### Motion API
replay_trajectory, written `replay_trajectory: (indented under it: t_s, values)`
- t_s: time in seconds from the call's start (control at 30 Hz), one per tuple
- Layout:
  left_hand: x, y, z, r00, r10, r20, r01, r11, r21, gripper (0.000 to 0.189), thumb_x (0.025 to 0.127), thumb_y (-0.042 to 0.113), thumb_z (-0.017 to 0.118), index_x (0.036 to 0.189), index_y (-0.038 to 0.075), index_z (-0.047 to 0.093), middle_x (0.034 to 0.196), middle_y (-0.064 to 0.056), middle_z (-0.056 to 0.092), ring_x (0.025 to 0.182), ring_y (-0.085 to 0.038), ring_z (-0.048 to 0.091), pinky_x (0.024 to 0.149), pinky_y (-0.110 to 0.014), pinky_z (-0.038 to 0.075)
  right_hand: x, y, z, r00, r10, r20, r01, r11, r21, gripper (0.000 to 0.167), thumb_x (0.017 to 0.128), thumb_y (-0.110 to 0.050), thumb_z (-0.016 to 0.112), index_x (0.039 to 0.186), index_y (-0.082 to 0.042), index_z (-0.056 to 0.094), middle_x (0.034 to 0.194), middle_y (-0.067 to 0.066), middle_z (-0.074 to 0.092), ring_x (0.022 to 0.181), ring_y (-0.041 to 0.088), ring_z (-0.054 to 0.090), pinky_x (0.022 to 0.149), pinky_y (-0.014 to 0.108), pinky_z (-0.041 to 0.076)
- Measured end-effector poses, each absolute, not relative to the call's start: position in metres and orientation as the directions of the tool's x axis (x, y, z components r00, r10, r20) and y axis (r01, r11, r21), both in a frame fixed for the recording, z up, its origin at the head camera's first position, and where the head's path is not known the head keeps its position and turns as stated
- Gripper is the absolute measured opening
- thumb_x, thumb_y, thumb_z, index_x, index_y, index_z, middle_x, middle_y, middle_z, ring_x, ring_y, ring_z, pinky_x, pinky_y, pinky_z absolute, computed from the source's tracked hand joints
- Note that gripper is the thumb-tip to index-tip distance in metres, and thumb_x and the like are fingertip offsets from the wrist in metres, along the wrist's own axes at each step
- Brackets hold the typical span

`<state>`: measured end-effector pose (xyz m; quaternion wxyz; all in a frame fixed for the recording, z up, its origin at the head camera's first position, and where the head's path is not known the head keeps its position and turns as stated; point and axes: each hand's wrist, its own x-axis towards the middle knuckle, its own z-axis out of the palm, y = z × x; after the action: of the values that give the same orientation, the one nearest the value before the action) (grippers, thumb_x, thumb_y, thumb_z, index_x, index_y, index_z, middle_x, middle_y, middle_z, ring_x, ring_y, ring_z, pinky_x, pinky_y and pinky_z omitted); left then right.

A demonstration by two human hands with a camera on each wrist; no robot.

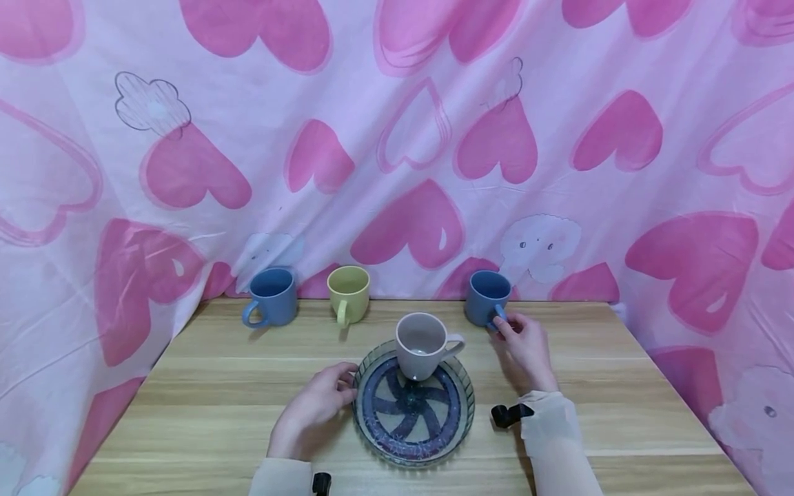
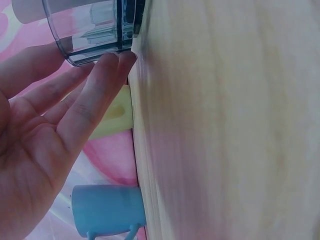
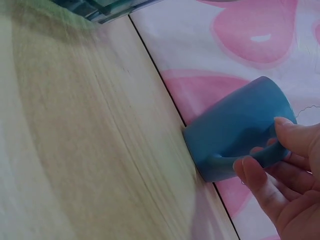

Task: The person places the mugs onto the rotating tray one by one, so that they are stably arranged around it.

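A round glass dish [image 1: 466, 420] with a dark swirl pattern sits on the table, and a pale pinkish-grey mug [image 1: 422, 346] stands in its back part, handle to the right. My left hand [image 1: 319, 396] is at the dish's left side. Its fairly straight fingers touch the clear glass wall [image 2: 92, 37]. At the table's back right, my right hand [image 1: 526, 344] grips the handle of a blue mug [image 1: 486, 296]. In the right wrist view, thumb and fingers close around the handle of that upright blue mug [image 3: 237, 127]; its base appears to rest on the table.
Another blue mug [image 1: 276, 297] stands at the back left, handle to the left. Right of it is a yellow mug [image 1: 350, 293], its handle toward me. A heart-patterned cloth [image 1: 409, 227] hangs behind the wooden table [image 1: 205, 413].
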<state>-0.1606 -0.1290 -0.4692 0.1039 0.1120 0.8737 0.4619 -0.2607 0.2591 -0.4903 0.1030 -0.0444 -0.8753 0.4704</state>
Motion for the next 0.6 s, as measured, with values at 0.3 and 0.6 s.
replay_trajectory:
  t_s: [0.3,0.6]
  values:
    - [-0.1581,-0.1274,-0.4697,-0.952,0.295,-0.085,0.093,0.542,0.835,0.043,0.089,-0.002,0.063,0.13,-0.006,0.053,0.108,-0.014,0.063,0.098,-0.029,0.061,0.082,-0.045,0.053,-0.2601,0.2591,-0.4929,-0.968,0.212,0.132,-0.001,0.524,-0.852,0.035,0.098,-0.034,0.061,0.112,-0.003,0.069,0.1,0.015,0.07,0.092,0.026,0.062,0.087,0.039,0.049]
    - [-0.1617,-0.1286,-0.4689,-0.95,0.294,-0.102,0.09,0.573,0.815,0.045,0.09,0.0,0.062,0.134,-0.004,0.052,0.112,-0.014,0.063,0.102,-0.03,0.061,0.086,-0.047,0.053,-0.2581,0.2578,-0.485,-0.965,0.235,0.116,0.012,0.483,-0.876,0.042,0.096,-0.04,0.061,0.115,-0.003,0.069,0.1,0.016,0.071,0.087,0.018,0.067,0.077,0.023,0.053]
